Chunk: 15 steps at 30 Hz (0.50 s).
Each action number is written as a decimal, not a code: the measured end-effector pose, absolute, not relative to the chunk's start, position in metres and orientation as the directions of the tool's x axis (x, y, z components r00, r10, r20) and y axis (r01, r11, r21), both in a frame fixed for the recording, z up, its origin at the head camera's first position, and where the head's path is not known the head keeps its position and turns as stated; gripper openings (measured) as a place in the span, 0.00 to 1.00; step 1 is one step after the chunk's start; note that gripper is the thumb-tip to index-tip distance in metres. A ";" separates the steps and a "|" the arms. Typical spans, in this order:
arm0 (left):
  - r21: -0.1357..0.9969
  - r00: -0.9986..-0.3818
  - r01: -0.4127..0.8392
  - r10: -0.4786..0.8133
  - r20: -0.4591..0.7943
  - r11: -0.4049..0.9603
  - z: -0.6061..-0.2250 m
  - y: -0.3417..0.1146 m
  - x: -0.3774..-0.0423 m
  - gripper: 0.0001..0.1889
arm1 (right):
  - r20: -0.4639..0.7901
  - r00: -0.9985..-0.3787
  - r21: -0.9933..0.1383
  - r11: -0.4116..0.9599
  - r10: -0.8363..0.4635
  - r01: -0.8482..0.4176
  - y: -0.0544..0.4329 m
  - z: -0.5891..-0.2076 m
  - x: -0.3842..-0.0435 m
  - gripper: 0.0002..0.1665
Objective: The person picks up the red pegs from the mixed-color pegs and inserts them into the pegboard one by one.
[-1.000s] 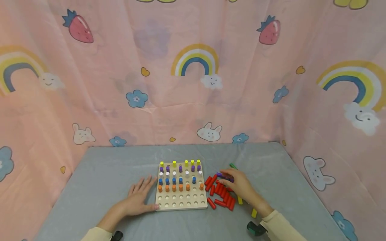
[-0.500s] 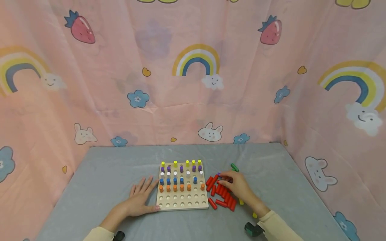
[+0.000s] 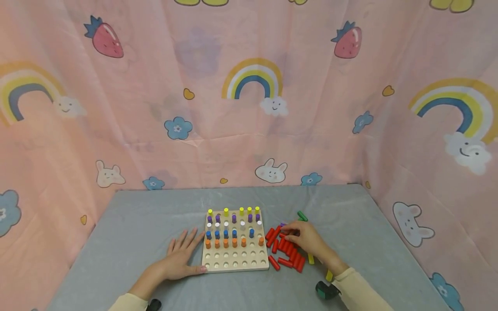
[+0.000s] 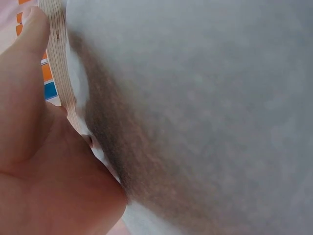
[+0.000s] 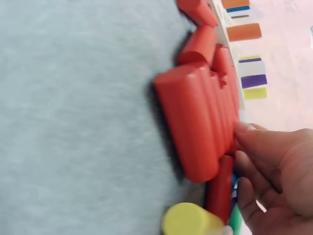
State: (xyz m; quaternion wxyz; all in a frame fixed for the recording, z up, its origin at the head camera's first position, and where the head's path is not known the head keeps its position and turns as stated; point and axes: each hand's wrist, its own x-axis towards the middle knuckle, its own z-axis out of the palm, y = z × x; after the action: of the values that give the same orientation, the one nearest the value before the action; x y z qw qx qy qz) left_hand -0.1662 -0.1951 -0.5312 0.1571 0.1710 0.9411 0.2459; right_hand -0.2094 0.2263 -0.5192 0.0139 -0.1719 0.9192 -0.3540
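Observation:
A pale wooden pegboard [image 3: 234, 259] lies on the table, holding upright yellow, purple, white, blue and orange pegs in rows; its two nearest rows of holes are bare. My left hand [image 3: 180, 261] lies spread flat at the board's left side, thumb touching its near left corner. To the board's right is a pile of red pegs [image 3: 289, 250]. My right hand [image 3: 310, 239] is over the pile's far end, fingers bent, the thumb at a red peg in the right wrist view. A purple peg [image 3: 283, 224] shows by its fingertips. Whether these pinch a peg is hidden.
A green peg [image 3: 302, 216] lies beyond the right hand. Yellow pegs [image 3: 311, 259] lie partly beneath the right wrist. A pink printed curtain [image 3: 218, 151] hangs behind the grey-covered table [image 3: 155, 216].
My right hand has shifted slightly over the pile, now covering most of the purple peg while the green peg shows more. My left hand stays at the board.

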 end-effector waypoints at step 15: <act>0.489 -0.900 0.255 0.390 -0.194 0.834 -0.540 -0.196 -0.168 0.57 | -0.065 -0.932 -0.652 0.722 -0.357 -0.231 0.222 -0.510 -0.224 0.11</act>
State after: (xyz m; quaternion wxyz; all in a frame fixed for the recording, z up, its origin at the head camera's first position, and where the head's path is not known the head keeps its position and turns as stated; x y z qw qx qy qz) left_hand -0.1676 -0.1955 -0.5400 0.1444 0.1704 0.9466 0.2324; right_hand -0.2242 0.2221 -0.5097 0.0934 -0.1590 0.9233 -0.3369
